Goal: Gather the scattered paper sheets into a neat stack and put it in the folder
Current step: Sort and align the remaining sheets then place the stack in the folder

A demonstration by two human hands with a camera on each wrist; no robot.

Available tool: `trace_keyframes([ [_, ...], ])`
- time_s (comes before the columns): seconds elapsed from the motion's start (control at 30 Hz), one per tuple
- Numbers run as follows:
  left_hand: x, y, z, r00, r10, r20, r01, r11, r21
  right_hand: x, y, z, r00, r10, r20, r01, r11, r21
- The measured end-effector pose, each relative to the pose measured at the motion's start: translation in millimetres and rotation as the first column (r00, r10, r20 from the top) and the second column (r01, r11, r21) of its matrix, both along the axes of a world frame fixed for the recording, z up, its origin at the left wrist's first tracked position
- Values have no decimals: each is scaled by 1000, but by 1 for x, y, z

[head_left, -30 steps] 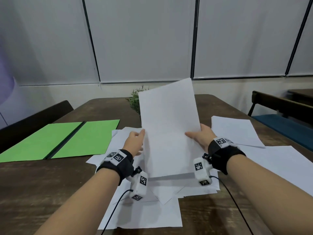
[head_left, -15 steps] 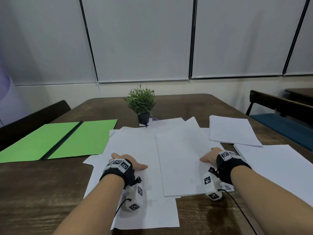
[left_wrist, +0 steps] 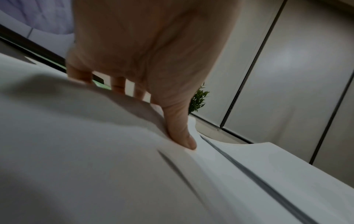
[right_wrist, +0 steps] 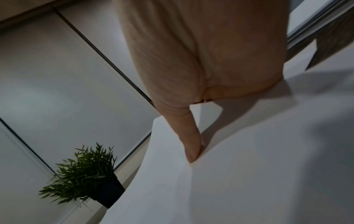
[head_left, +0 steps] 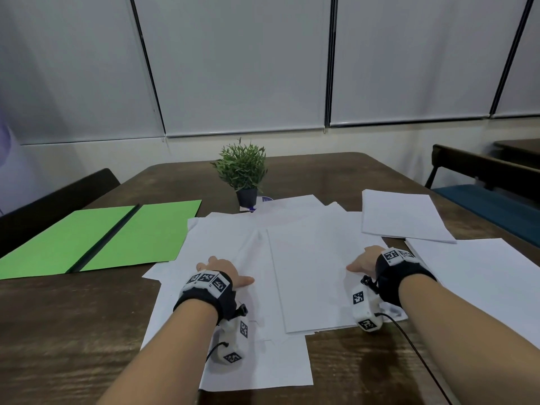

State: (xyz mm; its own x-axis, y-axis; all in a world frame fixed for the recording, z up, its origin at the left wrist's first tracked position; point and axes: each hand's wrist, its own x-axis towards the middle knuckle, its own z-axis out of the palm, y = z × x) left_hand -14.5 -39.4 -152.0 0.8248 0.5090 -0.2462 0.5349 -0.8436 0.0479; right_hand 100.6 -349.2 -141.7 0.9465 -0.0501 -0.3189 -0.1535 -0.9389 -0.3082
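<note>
the left hand [head_left: 223, 271] lies on the overlapping paper sheets [head_left: 233, 258], thumb stretched toward the top sheet [head_left: 309, 276]; in the left wrist view its thumb presses into the paper and the fingers [left_wrist: 118, 84] dip behind a raised fold, so whether they pinch it cannot be told. the right hand [head_left: 366, 258] sits at the top sheet's right edge, thumb laid on the paper; the right wrist view shows the thumb pressing a crease, the other fingers hidden, so its hold cannot be told either. the top sheet lies flat between the two hands. beyond the right hand lies a separate sheet [head_left: 403, 214], and to that hand's right another sheet [head_left: 482, 273]. the open green folder [head_left: 99, 238] lies left of the left hand, apart from it. a small potted plant [head_left: 242, 171] stands beyond both hands, at the far edge of the papers on the wooden table [head_left: 58, 331].
</note>
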Motion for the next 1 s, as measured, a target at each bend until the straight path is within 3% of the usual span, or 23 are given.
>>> trace_keyframes([
  [0.13,-1,-1,3,991,-104,87,108,993,-48,0,1,0,999,31,-8,-31,998,-45],
  [0.33,-4,8,6,949,-49,311,148,941,-303,0,-1,0,998,61,-11,-62,996,-63],
  [0.6,-5,30,49,837,-25,546,165,964,-210,0,-2,4,1000,-14,21,14,1000,14],
  [0.77,-8,44,79,698,63,714,103,977,-187,4,-2,-4,997,27,69,-29,999,27],
  [0.87,-9,48,100,595,84,799,111,977,-185,9,-6,-11,999,27,22,-28,998,54],
  [1.0,-6,44,134,431,69,900,154,977,-149,9,-14,-11,998,-36,-57,51,956,289],
])
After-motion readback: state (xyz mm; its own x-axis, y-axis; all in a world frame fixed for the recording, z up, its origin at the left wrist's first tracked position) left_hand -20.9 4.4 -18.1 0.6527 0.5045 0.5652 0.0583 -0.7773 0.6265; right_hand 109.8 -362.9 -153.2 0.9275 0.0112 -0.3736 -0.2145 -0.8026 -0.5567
